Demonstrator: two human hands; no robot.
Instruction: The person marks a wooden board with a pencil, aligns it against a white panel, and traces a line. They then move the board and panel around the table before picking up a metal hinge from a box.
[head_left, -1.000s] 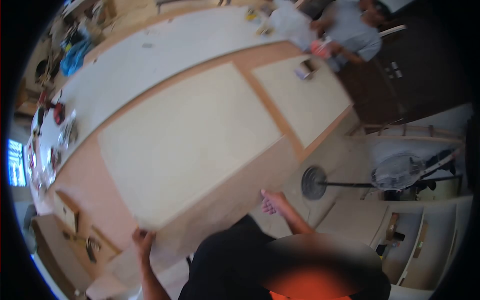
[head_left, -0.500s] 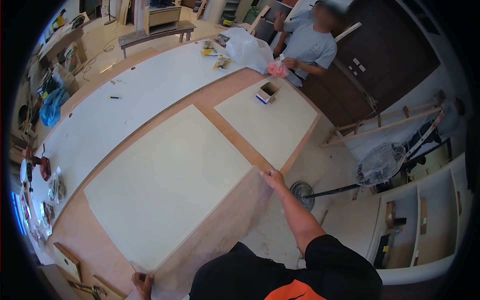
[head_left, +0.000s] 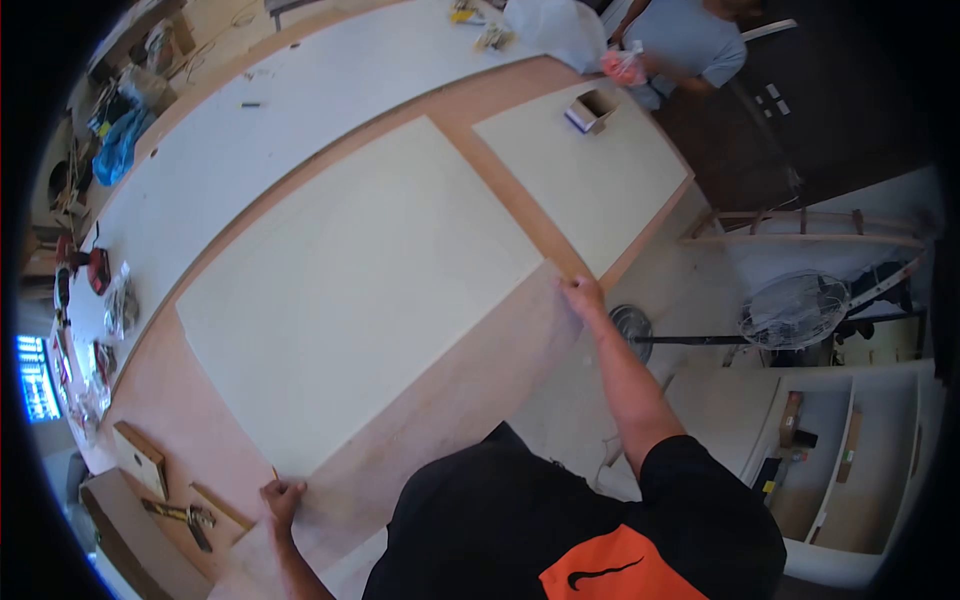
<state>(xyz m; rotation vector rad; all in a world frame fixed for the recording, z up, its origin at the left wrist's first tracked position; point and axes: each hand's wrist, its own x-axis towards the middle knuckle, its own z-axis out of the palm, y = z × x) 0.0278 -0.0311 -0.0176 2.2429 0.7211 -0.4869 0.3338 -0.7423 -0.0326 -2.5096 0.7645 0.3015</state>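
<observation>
A large cream panel (head_left: 370,290) lies on the work table in front of me. Along its near edge runs a thin, pale brown sheet (head_left: 450,365), reaching back towards my body. My left hand (head_left: 283,498) is closed on the sheet's left end, by the panel's near left corner. At the right end, the fingers of my right hand (head_left: 582,298) are closed on the sheet, next to the panel's right corner. Farther right, a smaller cream panel (head_left: 590,185) carries an open cardboard box (head_left: 590,112).
Across the table lies a long white panel (head_left: 330,110). A red drill (head_left: 97,270) and plastic bags (head_left: 122,305) are at the left, a clamp (head_left: 185,515) at near left. A person (head_left: 690,45) stands at far right. A fan (head_left: 795,310) and shelves (head_left: 850,460) are on the right.
The view has tilted down and shifted, so the table appears higher. Both hands keep their hold on the sheet, and more of it shows in front of the panel's near edge.
</observation>
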